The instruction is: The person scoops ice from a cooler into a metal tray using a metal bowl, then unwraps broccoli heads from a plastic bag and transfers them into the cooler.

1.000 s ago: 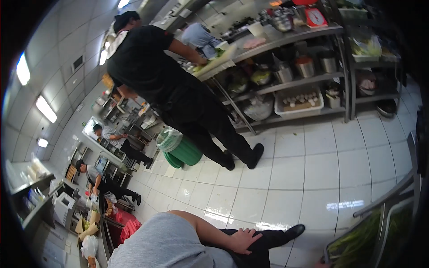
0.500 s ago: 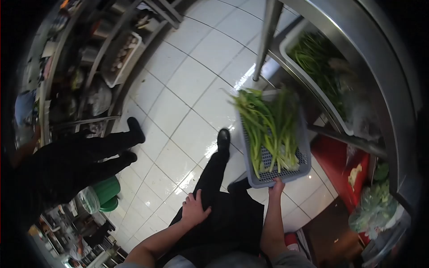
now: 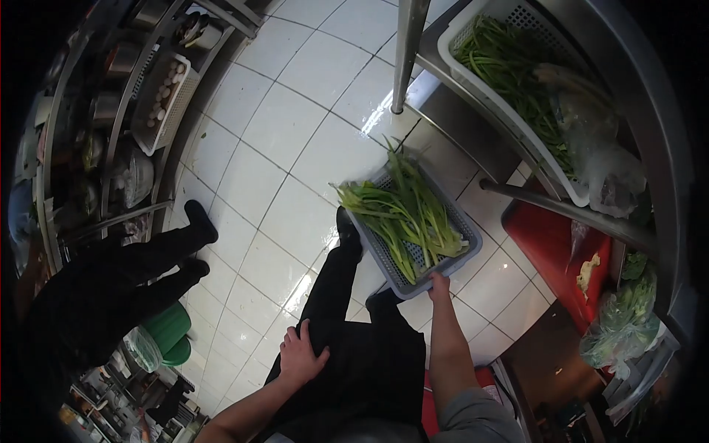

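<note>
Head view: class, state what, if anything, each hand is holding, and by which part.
The right hand grips the gray basket of green stalks by its near rim. The left hand holds nothing, lying on the dark-clad leg.

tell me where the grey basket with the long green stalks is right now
In the head view, the grey basket is just right of centre, its near rim held by the right hand, below and left of the white basket of greens.
</note>
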